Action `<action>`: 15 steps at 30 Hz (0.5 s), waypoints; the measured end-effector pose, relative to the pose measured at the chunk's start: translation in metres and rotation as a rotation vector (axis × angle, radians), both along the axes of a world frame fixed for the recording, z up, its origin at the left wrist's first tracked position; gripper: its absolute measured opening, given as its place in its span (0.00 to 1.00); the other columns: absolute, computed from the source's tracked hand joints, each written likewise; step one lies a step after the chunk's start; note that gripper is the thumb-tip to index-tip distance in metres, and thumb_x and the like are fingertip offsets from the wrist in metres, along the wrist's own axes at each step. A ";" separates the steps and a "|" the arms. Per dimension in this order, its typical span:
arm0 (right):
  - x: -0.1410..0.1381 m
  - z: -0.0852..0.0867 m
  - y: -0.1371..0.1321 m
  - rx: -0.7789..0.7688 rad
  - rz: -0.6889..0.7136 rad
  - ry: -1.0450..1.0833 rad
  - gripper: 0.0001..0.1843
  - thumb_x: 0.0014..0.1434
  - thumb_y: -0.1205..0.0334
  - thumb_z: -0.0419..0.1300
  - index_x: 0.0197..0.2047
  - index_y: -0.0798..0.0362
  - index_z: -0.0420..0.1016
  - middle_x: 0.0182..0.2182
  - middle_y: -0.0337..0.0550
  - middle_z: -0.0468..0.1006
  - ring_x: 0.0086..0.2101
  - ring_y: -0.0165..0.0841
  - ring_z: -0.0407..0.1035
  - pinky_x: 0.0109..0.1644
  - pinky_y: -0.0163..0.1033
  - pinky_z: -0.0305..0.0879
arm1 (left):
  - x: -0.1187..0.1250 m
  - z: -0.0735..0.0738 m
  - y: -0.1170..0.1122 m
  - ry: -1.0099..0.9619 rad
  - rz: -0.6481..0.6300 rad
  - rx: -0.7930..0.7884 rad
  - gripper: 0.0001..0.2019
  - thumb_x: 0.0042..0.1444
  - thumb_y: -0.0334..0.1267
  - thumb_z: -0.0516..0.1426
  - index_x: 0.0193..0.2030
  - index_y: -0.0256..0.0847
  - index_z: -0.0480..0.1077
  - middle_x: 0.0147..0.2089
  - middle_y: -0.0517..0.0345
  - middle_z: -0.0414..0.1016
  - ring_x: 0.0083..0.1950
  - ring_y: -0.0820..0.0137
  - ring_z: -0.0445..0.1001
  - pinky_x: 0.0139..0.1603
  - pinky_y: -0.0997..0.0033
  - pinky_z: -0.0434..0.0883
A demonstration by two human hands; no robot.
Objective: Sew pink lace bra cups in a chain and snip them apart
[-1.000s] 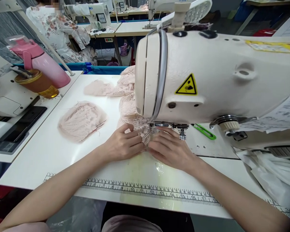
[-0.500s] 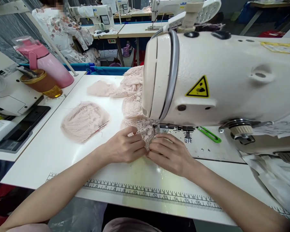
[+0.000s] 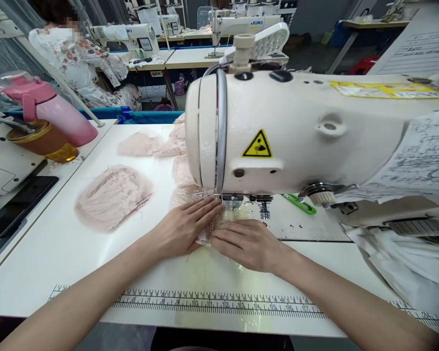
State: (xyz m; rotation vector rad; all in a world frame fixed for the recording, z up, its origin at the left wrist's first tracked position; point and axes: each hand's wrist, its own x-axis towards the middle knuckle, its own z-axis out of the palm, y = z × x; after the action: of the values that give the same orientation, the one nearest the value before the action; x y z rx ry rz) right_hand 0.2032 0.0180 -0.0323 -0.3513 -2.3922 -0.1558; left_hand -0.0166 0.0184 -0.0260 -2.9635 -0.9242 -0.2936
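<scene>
Right here at the desk point(image 3: 149, 278), both hands are down at the near side of the sewing machine point(image 3: 296, 126), and the pale pink lace point(image 3: 181, 175) is between them, running away along the left of the machine head to the far edge. The left hand point(image 3: 183, 226) lies over the lace, fingers long and side by side, tips close to the presser area. The right hand point(image 3: 245, 243) comes in from the right, fingers bent and bunched together at the lace's near end — whether either hand has it pinched, I cannot tell from here, the undersides are hidden. Over on the left, well apart from the hands, a rounded pink piece point(image 3: 111, 197) lies flat, loose threads at its edge. A green thread cutter point(image 3: 300, 204) rests to the right, beneath the machine arm. Along the near edge runs a printed ruler point(image 3: 225, 303), and at far left a pink bottle point(image 3: 58, 109) stands behind a brown cup point(image 3: 47, 141) — both beside the white desktop
</scene>
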 end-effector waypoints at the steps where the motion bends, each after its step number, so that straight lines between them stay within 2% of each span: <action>1: 0.000 0.000 0.000 -0.003 0.003 0.004 0.04 0.60 0.72 0.59 0.36 0.57 0.75 0.32 0.34 0.81 0.33 0.26 0.74 0.33 0.32 0.73 | 0.000 0.000 0.001 0.012 0.007 -0.006 0.31 0.63 0.42 0.51 0.69 0.30 0.52 0.68 0.41 0.59 0.69 0.58 0.60 0.67 0.55 0.63; 7: 0.000 -0.001 0.000 0.008 0.021 0.019 0.04 0.61 0.72 0.59 0.34 0.56 0.74 0.30 0.34 0.81 0.33 0.26 0.73 0.32 0.31 0.72 | -0.001 0.005 0.003 0.048 0.019 0.019 0.29 0.61 0.40 0.51 0.67 0.31 0.58 0.68 0.44 0.60 0.67 0.56 0.62 0.67 0.52 0.62; 15: -0.006 -0.003 0.001 0.055 0.025 0.061 0.05 0.59 0.71 0.61 0.31 0.56 0.75 0.27 0.34 0.80 0.31 0.26 0.73 0.33 0.31 0.72 | -0.004 0.008 0.006 0.031 0.003 0.013 0.30 0.54 0.34 0.52 0.66 0.31 0.60 0.66 0.46 0.63 0.66 0.58 0.64 0.69 0.51 0.60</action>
State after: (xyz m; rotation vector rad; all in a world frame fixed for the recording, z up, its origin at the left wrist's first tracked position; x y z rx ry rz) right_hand 0.1977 0.0191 -0.0354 -0.2962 -2.3266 -0.1971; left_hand -0.0201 0.0244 -0.0184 -2.9462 -0.9198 -0.2514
